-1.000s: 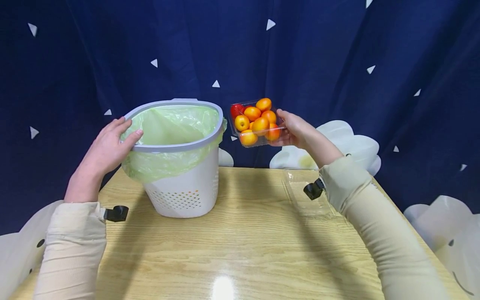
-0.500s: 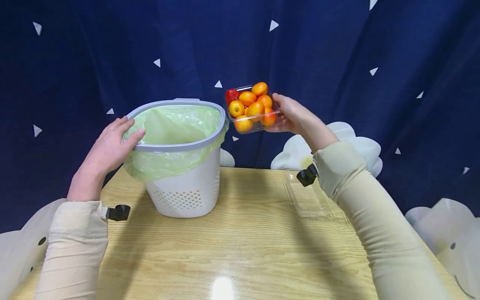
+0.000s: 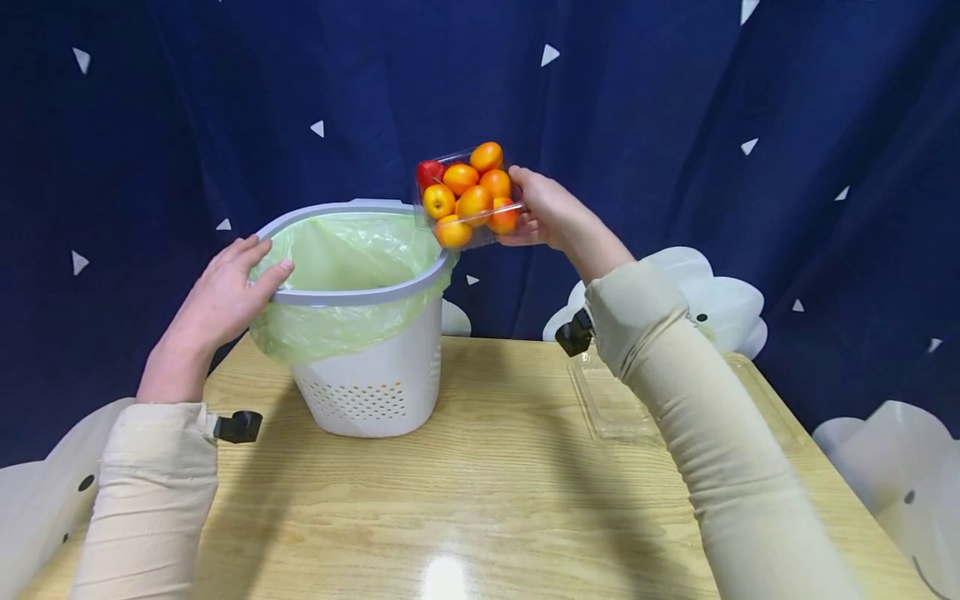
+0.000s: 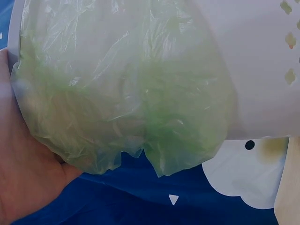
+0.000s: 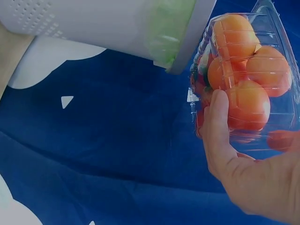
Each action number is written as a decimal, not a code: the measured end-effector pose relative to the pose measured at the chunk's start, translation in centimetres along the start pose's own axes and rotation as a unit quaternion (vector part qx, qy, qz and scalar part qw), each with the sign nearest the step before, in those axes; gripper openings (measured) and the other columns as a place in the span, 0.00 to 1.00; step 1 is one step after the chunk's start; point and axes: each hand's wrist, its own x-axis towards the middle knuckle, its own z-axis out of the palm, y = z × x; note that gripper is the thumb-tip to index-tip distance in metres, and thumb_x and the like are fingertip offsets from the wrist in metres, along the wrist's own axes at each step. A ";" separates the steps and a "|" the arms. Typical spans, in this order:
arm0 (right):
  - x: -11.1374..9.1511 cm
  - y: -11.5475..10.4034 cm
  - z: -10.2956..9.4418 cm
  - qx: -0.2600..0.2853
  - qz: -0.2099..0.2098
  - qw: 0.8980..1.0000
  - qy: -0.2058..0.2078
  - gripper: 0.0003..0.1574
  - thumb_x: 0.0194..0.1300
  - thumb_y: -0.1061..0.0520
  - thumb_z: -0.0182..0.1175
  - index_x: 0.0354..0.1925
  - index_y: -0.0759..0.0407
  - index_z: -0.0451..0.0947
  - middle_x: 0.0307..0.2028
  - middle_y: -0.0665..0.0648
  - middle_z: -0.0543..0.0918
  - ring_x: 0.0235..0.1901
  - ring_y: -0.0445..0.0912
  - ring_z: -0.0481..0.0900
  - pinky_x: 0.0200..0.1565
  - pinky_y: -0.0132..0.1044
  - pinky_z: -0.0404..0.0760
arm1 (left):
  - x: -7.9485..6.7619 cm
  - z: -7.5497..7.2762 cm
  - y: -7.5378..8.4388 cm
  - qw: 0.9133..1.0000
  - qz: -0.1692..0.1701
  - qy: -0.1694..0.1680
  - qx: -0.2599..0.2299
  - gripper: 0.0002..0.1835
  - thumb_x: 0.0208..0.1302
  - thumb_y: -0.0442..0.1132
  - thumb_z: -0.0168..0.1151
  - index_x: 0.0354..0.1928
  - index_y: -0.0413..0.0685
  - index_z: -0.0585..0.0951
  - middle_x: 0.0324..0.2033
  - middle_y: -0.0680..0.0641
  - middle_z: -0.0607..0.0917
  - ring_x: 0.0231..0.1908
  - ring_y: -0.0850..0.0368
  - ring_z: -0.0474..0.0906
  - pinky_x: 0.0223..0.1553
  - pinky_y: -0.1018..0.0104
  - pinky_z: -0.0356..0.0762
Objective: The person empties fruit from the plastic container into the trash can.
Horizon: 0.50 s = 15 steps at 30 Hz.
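My right hand (image 3: 551, 208) grips the near end of a clear plastic fruit box (image 3: 480, 218), its thumb on the side wall. Several orange-yellow fruits (image 3: 475, 204) fill the box, and a red strawberry (image 3: 430, 173) sits at its far left corner. The box hangs tilted in the air just above the right rim of a white bin (image 3: 367, 400). A green plastic bag (image 3: 337, 258) lines the bin and folds over its grey rim. On the bin's left, my left hand (image 3: 225, 300) rests over the rim with fingers extended; its fingertips are out of the left wrist view.
A wooden table (image 3: 465, 500) carries the bin at its far left. Clear plastic packaging (image 3: 615, 400) lies at the far right, partly behind my right sleeve (image 3: 697, 400). Behind the table hangs a dark blue curtain (image 3: 637, 108) with white shapes.
My right hand has lifted the fruit box and carried it left, from beside the bin to over its right rim. My left hand has stayed on the rim.
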 end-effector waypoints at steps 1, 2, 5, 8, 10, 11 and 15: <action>0.1 -0.2 0.3 -0.004 0.000 1.000 0.002 0.29 0.71 0.39 0.33 0.52 0.59 0.63 0.36 0.57 0.73 0.30 0.45 0.78 0.44 0.39 0.81 | 0.0 0.0 0.0 1.000 0.001 0.001 -0.001 0.39 0.66 0.60 0.37 0.66 0.32 0.56 0.68 0.33 0.51 0.69 0.39 0.39 0.65 0.41 0.39; 0.0 -0.3 0.6 -0.011 -0.002 1.000 0.005 0.30 0.71 0.39 0.33 0.53 0.59 0.63 0.36 0.57 0.73 0.29 0.45 0.77 0.45 0.38 0.80 | 0.0 0.0 0.0 1.000 0.001 0.001 -0.002 0.39 0.66 0.60 0.37 0.66 0.32 0.56 0.68 0.33 0.51 0.69 0.39 0.39 0.65 0.41 0.39; 0.2 -0.7 1.2 -0.021 0.004 1.000 0.014 0.32 0.70 0.38 0.33 0.58 0.58 0.62 0.39 0.57 0.72 0.31 0.45 0.77 0.45 0.38 0.80 | 0.0 0.0 0.0 1.000 0.004 0.002 -0.003 0.39 0.67 0.60 0.37 0.66 0.32 0.56 0.68 0.33 0.51 0.69 0.39 0.39 0.65 0.41 0.39; 0.5 -0.9 2.0 -0.028 0.009 0.999 0.033 0.33 0.69 0.37 0.35 0.60 0.57 0.62 0.42 0.58 0.72 0.33 0.46 0.77 0.43 0.38 0.81 | 0.0 0.0 0.0 1.000 0.004 0.003 -0.002 0.39 0.67 0.60 0.37 0.66 0.32 0.56 0.68 0.33 0.51 0.69 0.39 0.39 0.65 0.41 0.39; 0.6 -1.0 2.6 -0.038 0.014 0.998 0.047 0.34 0.68 0.36 0.37 0.60 0.56 0.62 0.43 0.58 0.72 0.33 0.46 0.77 0.41 0.37 0.81 | 0.0 0.1 0.0 1.000 0.003 0.001 -0.003 0.39 0.67 0.60 0.37 0.66 0.32 0.55 0.68 0.33 0.51 0.69 0.39 0.39 0.65 0.41 0.39; 0.7 -1.0 2.8 -0.040 0.015 0.998 0.053 0.35 0.68 0.35 0.37 0.60 0.57 0.63 0.43 0.57 0.72 0.33 0.46 0.77 0.41 0.36 0.82 | 0.0 0.1 0.0 1.000 0.002 -0.001 -0.003 0.40 0.67 0.60 0.37 0.66 0.32 0.55 0.68 0.33 0.51 0.69 0.39 0.39 0.65 0.41 0.39; 0.9 -0.8 3.8 -0.073 0.010 0.994 0.081 0.37 0.66 0.32 0.38 0.58 0.56 0.65 0.43 0.55 0.72 0.33 0.46 0.78 0.38 0.34 0.82 | 0.0 0.3 -0.1 1.000 0.004 -0.002 -0.002 0.40 0.67 0.60 0.37 0.66 0.31 0.56 0.68 0.32 0.51 0.69 0.38 0.39 0.65 0.41 0.39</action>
